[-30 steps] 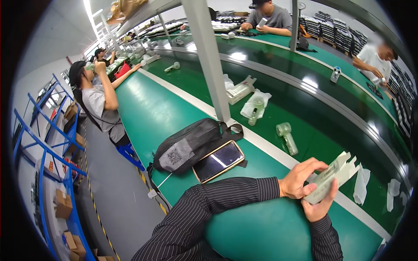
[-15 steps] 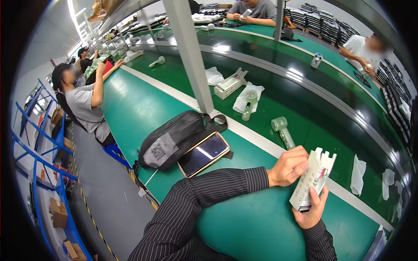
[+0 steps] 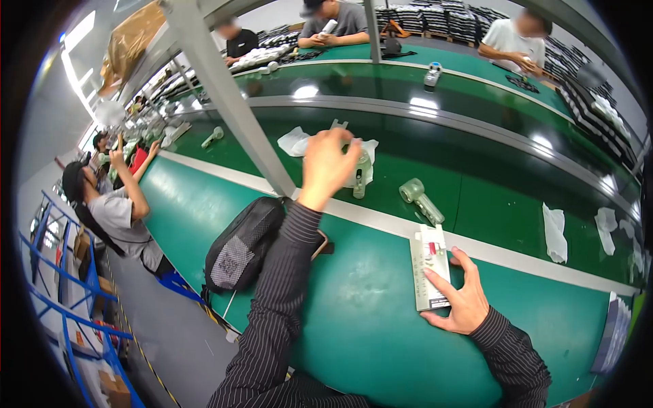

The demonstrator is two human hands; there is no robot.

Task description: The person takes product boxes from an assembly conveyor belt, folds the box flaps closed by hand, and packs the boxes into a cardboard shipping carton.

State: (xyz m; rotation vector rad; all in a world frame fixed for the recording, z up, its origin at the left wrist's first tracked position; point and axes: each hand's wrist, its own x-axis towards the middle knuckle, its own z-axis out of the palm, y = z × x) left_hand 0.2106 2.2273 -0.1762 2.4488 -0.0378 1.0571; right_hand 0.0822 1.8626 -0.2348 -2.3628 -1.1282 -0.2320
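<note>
A flat white printed carton [image 3: 428, 262] lies on the green worktable [image 3: 367, 319] just in front of the conveyor's pale edge strip. My right hand [image 3: 464, 299] holds it there, thumb on its top face and fingers along its right side. My left hand [image 3: 328, 163] is stretched far out over the dark green conveyor belt [image 3: 490, 183]. It covers a second white carton whose flap [image 3: 338, 124] sticks up behind the fingers. Whether it grips that carton is hidden. A pale green handheld fan in a clear bag [image 3: 362, 175] lies right beside that hand.
A bare green fan [image 3: 420, 197] lies on the belt near the carton. A black mesh bag [image 3: 241, 241] and a phone [image 3: 320, 242], half under my left sleeve, sit at my left. A grey post [image 3: 218, 88] rises nearby. Empty plastic bags [image 3: 554, 231] lie right. Other people work around the belt.
My right hand has laid the carton flat on the table. My left hand let go of it and reached out across the belt to the far carton.
</note>
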